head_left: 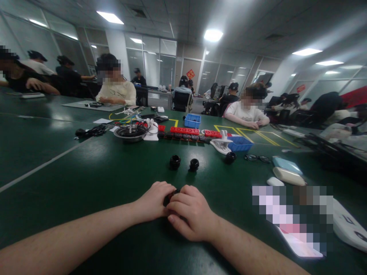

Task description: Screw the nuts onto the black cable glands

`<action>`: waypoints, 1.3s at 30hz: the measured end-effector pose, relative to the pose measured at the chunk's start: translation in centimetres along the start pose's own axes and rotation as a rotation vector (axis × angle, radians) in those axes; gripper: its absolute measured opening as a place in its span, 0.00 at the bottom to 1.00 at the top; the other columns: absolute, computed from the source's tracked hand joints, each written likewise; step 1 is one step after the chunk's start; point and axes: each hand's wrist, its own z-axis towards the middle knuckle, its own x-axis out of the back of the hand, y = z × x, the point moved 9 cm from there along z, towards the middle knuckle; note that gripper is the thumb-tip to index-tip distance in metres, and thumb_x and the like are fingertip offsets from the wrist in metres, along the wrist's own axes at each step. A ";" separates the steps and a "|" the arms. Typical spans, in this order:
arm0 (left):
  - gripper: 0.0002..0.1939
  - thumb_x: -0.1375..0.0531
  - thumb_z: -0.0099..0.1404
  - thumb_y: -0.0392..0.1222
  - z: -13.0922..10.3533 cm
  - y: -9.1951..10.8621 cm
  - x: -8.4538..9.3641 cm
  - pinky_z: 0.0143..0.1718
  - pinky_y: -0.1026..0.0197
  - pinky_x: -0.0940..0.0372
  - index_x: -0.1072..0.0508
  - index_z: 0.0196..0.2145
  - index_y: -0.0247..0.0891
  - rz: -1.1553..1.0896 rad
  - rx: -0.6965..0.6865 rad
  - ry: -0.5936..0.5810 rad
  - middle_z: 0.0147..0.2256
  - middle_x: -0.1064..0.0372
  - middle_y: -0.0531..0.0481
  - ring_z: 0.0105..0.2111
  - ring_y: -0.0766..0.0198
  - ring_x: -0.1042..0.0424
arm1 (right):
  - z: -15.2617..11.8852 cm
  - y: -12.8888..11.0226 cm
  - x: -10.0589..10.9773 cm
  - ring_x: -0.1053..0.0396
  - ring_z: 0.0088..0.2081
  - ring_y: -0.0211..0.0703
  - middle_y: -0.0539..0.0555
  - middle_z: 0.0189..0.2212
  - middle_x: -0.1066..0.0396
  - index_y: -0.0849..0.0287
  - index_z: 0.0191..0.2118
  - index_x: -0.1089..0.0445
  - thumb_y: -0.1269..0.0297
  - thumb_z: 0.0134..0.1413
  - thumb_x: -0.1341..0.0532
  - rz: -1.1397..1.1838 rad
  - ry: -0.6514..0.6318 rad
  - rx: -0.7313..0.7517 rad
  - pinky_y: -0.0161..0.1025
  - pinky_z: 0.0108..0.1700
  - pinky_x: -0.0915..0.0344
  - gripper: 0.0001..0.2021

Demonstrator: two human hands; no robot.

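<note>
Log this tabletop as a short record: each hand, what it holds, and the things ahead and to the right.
Left hand: on the far left side of a dark object, mostly hidden by fingers
Right hand: over the same object's right side
Just ahead: two black hollow round parts, standing apart
Ahead right: third black part, by a white clip
Farther: metal bowl, two blue bins
Right: eyeglasses
Surface: green table
</note>
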 end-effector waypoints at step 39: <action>0.19 0.37 0.49 0.54 0.0 0.0 0.1 0.36 0.59 0.43 0.33 0.33 0.38 -0.047 0.008 -0.018 0.32 0.35 0.53 0.33 0.60 0.36 | -0.1 3.9 0.2 0.44 0.35 0.46 0.57 0.33 0.35 0.60 0.31 0.33 0.46 0.57 0.55 -0.444 -0.117 -0.277 0.43 0.36 0.48 0.23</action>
